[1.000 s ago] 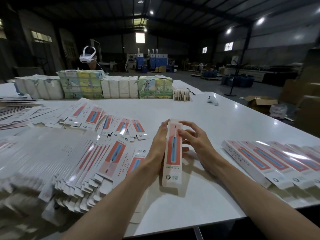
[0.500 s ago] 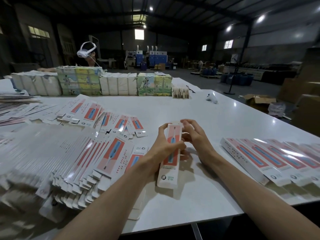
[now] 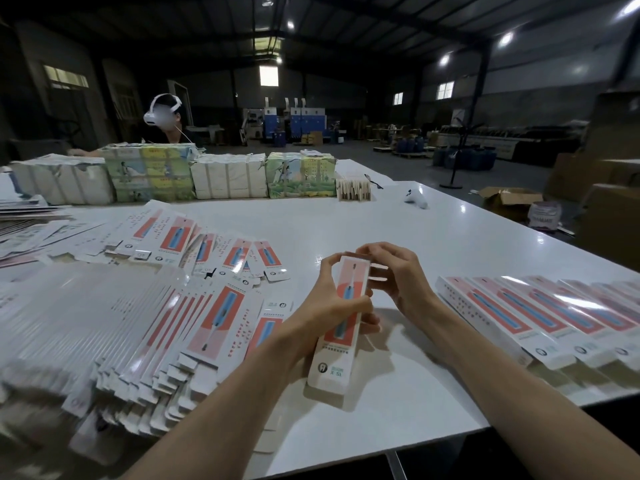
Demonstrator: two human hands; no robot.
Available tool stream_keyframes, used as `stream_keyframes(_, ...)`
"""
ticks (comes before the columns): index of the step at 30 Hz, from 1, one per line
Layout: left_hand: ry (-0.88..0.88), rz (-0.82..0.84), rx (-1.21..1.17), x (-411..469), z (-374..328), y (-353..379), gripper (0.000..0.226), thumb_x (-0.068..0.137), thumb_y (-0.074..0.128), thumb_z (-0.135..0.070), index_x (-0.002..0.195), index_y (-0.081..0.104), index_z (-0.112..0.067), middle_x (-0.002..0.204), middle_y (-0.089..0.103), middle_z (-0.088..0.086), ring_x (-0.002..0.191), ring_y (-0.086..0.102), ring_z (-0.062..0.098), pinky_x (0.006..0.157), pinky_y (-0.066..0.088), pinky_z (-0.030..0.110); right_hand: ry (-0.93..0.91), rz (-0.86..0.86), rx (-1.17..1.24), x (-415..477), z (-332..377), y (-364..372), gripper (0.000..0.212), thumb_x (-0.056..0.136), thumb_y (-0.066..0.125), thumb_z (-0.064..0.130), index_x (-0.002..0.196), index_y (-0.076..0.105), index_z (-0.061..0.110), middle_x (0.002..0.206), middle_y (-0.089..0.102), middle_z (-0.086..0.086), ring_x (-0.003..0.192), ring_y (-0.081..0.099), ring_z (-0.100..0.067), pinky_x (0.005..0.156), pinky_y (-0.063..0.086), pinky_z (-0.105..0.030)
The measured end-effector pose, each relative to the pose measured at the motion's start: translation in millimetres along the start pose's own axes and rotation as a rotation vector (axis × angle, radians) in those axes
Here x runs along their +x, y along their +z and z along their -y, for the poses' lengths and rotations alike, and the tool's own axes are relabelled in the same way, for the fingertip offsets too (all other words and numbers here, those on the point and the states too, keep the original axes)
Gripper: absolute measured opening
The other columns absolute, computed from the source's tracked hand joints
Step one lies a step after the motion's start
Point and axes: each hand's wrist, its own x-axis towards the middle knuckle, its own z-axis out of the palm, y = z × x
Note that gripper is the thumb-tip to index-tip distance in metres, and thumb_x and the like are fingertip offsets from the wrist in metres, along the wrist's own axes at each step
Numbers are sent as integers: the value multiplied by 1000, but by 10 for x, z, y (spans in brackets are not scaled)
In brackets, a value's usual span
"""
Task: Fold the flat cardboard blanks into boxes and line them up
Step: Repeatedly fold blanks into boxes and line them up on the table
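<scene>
The left hand (image 3: 325, 306) is wrapping its grip around the long white-and-pink cardboard box (image 3: 334, 358); the right hand (image 3: 405, 282) is pinching its far end.

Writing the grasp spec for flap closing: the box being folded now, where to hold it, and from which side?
Mid-body of the box, across its narrow width, from its left long side, as the left hand does: thumb over the printed face, fingers underneath. It is long and slim, and the right hand works the far end, so that end should stay free.
</scene>
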Motion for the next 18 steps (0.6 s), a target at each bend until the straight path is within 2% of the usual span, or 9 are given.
stream_keyframes(2,10,-11,40,-7,-8,-6,91,82,85,-14,143,26,-46,114,67,13,77,80,27,63,63,29,24,0,43,0,12,13,30,109,56,23,103,72,-1,97,75,-15,94,76,-35,72,64,-38)
stream_keyframes(5,41,-33,116,-22,-9,-6,90,80,84,-21,143,25,-46,117,65,11,76,79,25,68,64,32,48,-26,73,4,4,10,21,103,65,16,110,74,-2,101,77,-16,98,76,-35,77,64,-38)
stream_keyframes(9,54,-30,158,-22,8,0,90,85,84,-17,142,23,-49,118,63,11,80,78,27,73,66,37,71,-71,85,7,9,17,17,101,67,12,107,76,-2,95,78,-15,90,76,-32,75,65,-36)
stream_keyframes(15,38,-2,128,-13,7,-14,94,84,83,-13,139,19,-54,114,63,13,74,78,25,67,64,32,76,-97,67,-4,34,6,17,103,64,10,103,77,-2,92,79,-13,86,77,-30,74,65,-36)
stream_keyframes(18,8,-36,138,-6,8,-16,99,81,86,-16,142,19,-57,121,62,11,82,78,28,78,67,42,84,-66,75,-10,30,8,18,103,63,8,105,77,-4,97,79,-17,89,78,-30,75,65,-36)
